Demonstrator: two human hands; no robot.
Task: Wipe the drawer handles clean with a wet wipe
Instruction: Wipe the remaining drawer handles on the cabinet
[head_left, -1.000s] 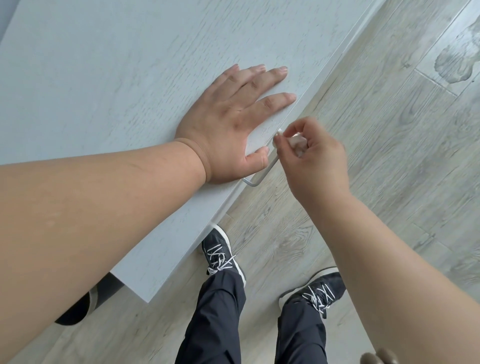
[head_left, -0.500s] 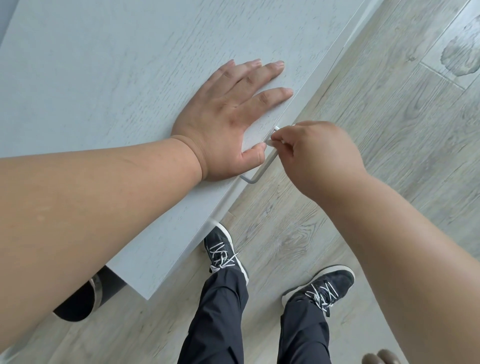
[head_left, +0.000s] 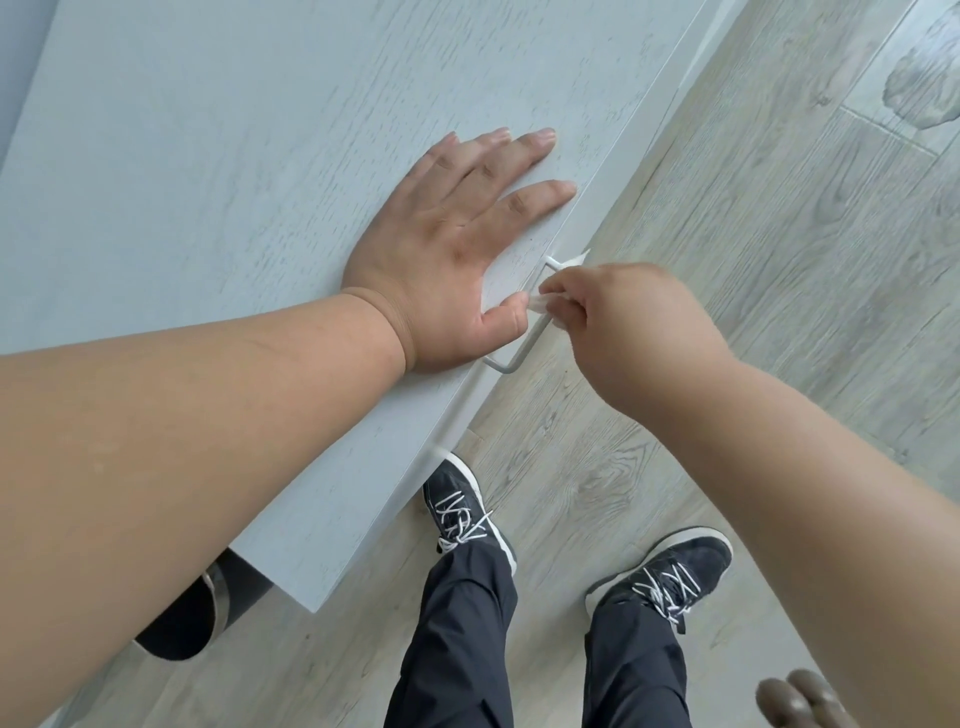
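Across the top, from 9 to 1 o'clock, lies the big pale grey bench (head_left: 218, 156). Wood floor (head_left: 779, 234) fills the side from 1 to 5 o'clock. Two dark shoes (head_left: 462, 506) with white laces stand at 6 o'clock. At the middle, the left hand (head_left: 441, 260) lies flat on the bench, fingers (head_left: 524, 143) straight and spread. Just at 3 o'clock of it, the right hand (head_left: 628, 327) pinches the white wet wipe (head_left: 548, 304) around the thin metal drawer handle (head_left: 524, 340) on the bench edge.
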